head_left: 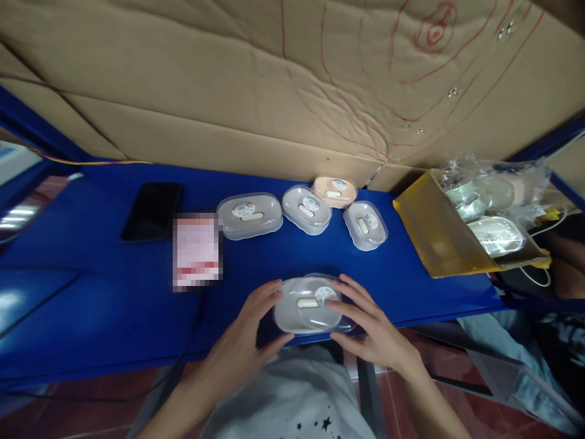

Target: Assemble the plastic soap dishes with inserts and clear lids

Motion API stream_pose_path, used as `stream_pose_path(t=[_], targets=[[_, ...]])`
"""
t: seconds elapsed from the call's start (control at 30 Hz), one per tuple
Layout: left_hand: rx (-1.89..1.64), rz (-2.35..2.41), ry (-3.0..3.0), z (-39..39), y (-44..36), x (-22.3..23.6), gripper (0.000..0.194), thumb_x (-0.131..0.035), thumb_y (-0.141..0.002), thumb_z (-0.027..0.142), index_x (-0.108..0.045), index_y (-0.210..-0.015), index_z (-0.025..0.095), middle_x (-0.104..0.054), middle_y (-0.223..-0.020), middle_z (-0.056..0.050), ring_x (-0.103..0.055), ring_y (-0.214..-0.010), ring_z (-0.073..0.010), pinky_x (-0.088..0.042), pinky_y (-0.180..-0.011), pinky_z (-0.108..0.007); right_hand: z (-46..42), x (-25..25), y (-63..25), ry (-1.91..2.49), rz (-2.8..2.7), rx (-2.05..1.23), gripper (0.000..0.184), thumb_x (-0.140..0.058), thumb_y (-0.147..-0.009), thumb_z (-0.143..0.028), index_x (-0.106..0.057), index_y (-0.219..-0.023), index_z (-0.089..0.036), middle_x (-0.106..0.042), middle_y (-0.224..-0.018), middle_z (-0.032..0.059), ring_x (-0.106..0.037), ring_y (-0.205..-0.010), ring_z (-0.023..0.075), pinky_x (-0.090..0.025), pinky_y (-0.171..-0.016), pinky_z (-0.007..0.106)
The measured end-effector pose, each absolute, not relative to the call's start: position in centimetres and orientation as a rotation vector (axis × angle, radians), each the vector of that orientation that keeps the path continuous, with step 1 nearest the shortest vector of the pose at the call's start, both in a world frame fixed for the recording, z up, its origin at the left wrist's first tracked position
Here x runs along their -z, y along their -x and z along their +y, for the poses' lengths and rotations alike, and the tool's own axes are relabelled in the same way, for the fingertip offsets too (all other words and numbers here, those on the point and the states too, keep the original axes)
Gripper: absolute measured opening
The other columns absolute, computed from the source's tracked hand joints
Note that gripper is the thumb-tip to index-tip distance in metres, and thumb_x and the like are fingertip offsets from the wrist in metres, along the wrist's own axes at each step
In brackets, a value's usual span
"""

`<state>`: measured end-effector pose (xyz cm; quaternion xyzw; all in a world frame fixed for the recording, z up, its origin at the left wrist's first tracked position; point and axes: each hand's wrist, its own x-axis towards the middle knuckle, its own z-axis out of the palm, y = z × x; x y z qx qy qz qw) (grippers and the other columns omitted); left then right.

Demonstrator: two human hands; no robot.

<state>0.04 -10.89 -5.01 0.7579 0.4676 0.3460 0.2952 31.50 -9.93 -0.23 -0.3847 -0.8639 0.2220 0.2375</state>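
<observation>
A clear oval plastic case (307, 305) with a round label and a small white piece on its lid lies at the near edge of the blue table (114, 305). My left hand (249, 332) grips its left end, fingers curled round the rim. My right hand (370, 323) holds the right end, fingers laid over the lid. Further back stand three more clear oval cases (249, 214), (306, 209), (365, 225) and one peach-coloured case (334, 190).
A black phone (152, 210) and a blurred pink card (197, 251) lie left of the cases. A tilted yellow bin (439, 235) holding bagged cases sits at the right. Cardboard (274, 91) walls off the back. Another person's clothing shows at far right.
</observation>
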Motion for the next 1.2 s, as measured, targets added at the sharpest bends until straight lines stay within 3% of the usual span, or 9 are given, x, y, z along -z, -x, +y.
stream_pose_path(t=[0.1,0.43,0.67,0.77,0.87,0.97,1.07,1.2], targets=[[-0.917,1.238,-1.979,-10.9,0.1,5.3,0.071,-0.074,-0.103,0.037,-0.037,-0.164,0.036,-0.052,-0.166,-0.016,-0.058,-0.152,-0.034,-0.058,-0.117,-0.059,-8.2,0.0,-29.6,0.913,-2.515,-0.548,0.052,-0.069,-0.105,-0.029,-0.057,-0.155,-0.029,-0.051,-0.171,0.0087,-0.034,-0.167,0.0318,-0.041,-0.133,0.063],[-0.862,1.214,-2.064,-10.5,0.3,5.4,0.075,-0.074,-0.103,0.035,-0.036,-0.167,0.039,-0.058,-0.163,-0.012,-0.061,-0.148,-0.0332,-0.062,-0.112,-0.055,-8.2,2.7,-29.2,0.799,-2.649,-0.253,0.063,-0.066,-0.108,-0.038,-0.044,-0.167,-0.032,-0.051,-0.171,0.0074,-0.027,-0.17,0.0336,-0.034,-0.135,0.067],[-0.901,1.285,-2.267,-10.5,1.5,4.1,0.059,-0.06,-0.112,0.04,-0.039,-0.167,0.033,-0.05,-0.17,-0.014,-0.064,-0.146,-0.0306,-0.065,-0.109,-0.047,-9.6,2.8,-35.0,1.149,-2.434,-0.151,0.072,-0.07,-0.104,-0.031,-0.041,-0.17,-0.038,-0.053,-0.169,0.0083,-0.043,-0.162,0.0388,-0.047,-0.124,0.07],[-1.003,1.422,-2.459,-8.4,3.3,3.1,0.062,-0.063,-0.11,0.031,-0.04,-0.167,0.03,-0.05,-0.169,-0.015,-0.063,-0.146,-0.0337,-0.061,-0.114,-0.051,-11.0,2.8,-39.0,1.448,-2.221,0.021,0.066,-0.07,-0.104,-0.031,-0.048,-0.166,-0.038,-0.051,-0.166,0.0128,-0.049,-0.155,0.0433,-0.049,-0.119,0.072],[-1.021,1.52,-2.625,-4.9,4.8,1.5,0.067,-0.067,-0.106,0.026,-0.041,-0.167,0.031,-0.054,-0.166,-0.014,-0.064,-0.143,-0.0367,-0.057,-0.118,-0.056,-11.2,3.3,-41.7,1.772,-1.954,0.28,0.05,-0.066,-0.107,-0.044,-0.062,-0.154,-0.03,-0.053,-0.156,0.0191,-0.056,-0.143,0.0459,-0.05,-0.113,0.075],[-0.92,1.597,-2.698,-1.3,5.0,-0.3,0.062,-0.064,-0.107,0.029,-0.044,-0.165,0.031,-0.057,-0.163,-0.015,-0.064,-0.142,-0.0404,-0.055,-0.116,-0.06,-8.7,3.8,-43.0,1.917,-1.77,0.487,0.051,-0.063,-0.106,-0.059,-0.072,-0.142,-0.023,-0.061,-0.138,0.0204,-0.062,-0.127,0.0449,-0.052,-0.105,0.076],[-0.759,1.638,-2.768,1.3,4.0,-1.2,0.053,-0.057,-0.109,0.03,-0.05,-0.161,0.023,-0.058,-0.161,-0.019,-0.061,-0.145,-0.0433,-0.051,-0.118,-0.064,-4.4,3.5,-43.3,1.816,-1.765,0.492,0.05,-0.06,-0.108,-0.058,-0.072,-0.142,-0.023,-0.067,-0.129,0.0206,-0.063,-0.124,0.0434,-0.049,-0.108,0.072],[-0.567,1.754,-2.782,2.7,2.7,-0.6,0.052,-0.054,-0.107,0.028,-0.054,-0.159,0.018,-0.054,-0.164,-0.026,-0.055,-0.149,-0.0481,-0.042,-0.119,-0.077,0.7,1.4,-40.5,1.666,-1.861,0.407,0.048,-0.049,-0.115,-0.045,-0.059,-0.156,-0.024,-0.065,-0.145,0.0224,-0.061,-0.137,0.0416,-0.044,-0.119,0.066]])
